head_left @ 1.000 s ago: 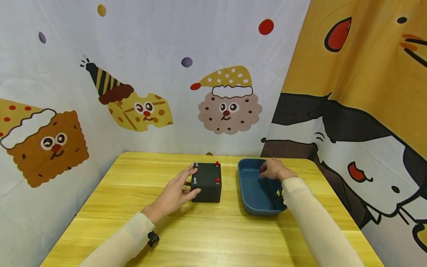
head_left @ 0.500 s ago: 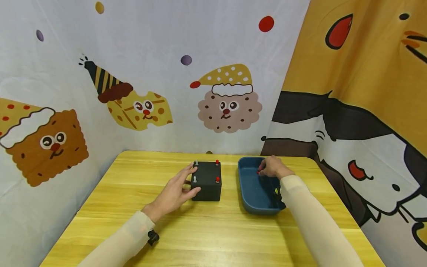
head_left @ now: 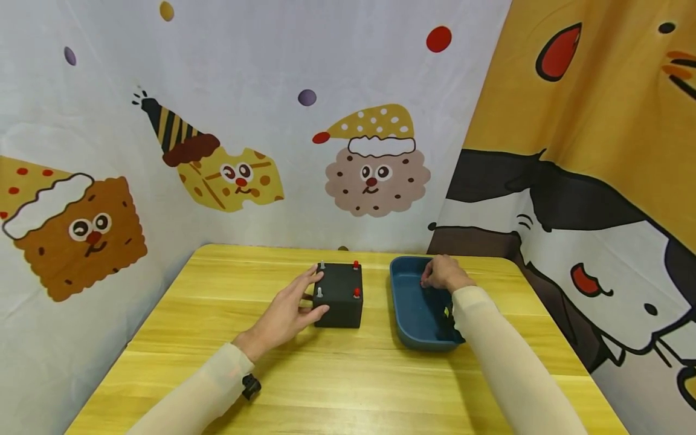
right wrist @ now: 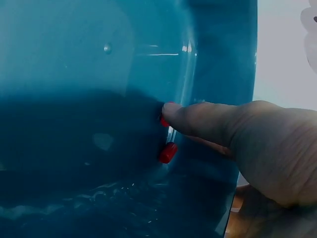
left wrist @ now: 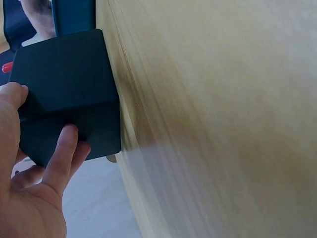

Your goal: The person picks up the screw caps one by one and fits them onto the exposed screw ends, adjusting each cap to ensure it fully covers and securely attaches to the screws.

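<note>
A black box (head_left: 339, 281) stands on the table, a bare metal toggle (head_left: 319, 293) at its near left and a red-capped toggle (head_left: 356, 292) at its near right. My left hand (head_left: 280, 317) grips the box's left side, thumb at the front face and fingers spread along the edge. Inside the blue tray (head_left: 405, 329), my right hand (head_left: 446, 273) reaches down at the far end. The right wrist view shows its thumb over a small red cap (right wrist: 165, 120) at the tray wall, pinching it. A second red cap (right wrist: 169, 152) lies beside it.
The wooden table (head_left: 348, 386) ends at a printed cloth backdrop (head_left: 261, 72). Under the right sleeve, near the tray's right wall, a dark thing with a yellow-green mark (head_left: 447, 312) shows; it looks like the wrist camera. A black wrist camera (head_left: 251, 386) hangs below the left sleeve.
My right hand and forearm have shifted slightly left within the tray, and less red shows at the fingertips now. My left hand and the box have stayed put.
</note>
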Demonstrator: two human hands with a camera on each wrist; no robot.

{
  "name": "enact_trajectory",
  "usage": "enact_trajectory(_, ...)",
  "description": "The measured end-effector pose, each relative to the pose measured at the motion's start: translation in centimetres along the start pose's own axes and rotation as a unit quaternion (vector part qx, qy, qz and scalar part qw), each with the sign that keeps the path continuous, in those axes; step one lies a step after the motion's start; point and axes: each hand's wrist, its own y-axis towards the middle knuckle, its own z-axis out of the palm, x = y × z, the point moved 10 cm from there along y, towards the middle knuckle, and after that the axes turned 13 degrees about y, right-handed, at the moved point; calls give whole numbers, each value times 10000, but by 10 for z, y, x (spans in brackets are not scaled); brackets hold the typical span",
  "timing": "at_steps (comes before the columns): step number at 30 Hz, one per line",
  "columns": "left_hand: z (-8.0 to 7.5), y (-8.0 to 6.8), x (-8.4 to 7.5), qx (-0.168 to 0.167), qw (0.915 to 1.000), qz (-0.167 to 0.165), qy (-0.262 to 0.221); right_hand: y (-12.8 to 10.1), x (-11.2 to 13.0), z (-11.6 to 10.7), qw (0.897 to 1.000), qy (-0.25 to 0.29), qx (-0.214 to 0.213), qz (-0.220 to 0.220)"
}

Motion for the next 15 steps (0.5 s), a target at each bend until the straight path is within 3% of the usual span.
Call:
enact_trajectory(7, 0, 0, -2, 23, 10000, 8, -7, -3, 0, -1, 9998, 142, -82, 92)
enact_trajectory(15, 0, -1, -1, 39, 10000, -24, -6, -13, 10, -7, 9996, 175, -140, -162)
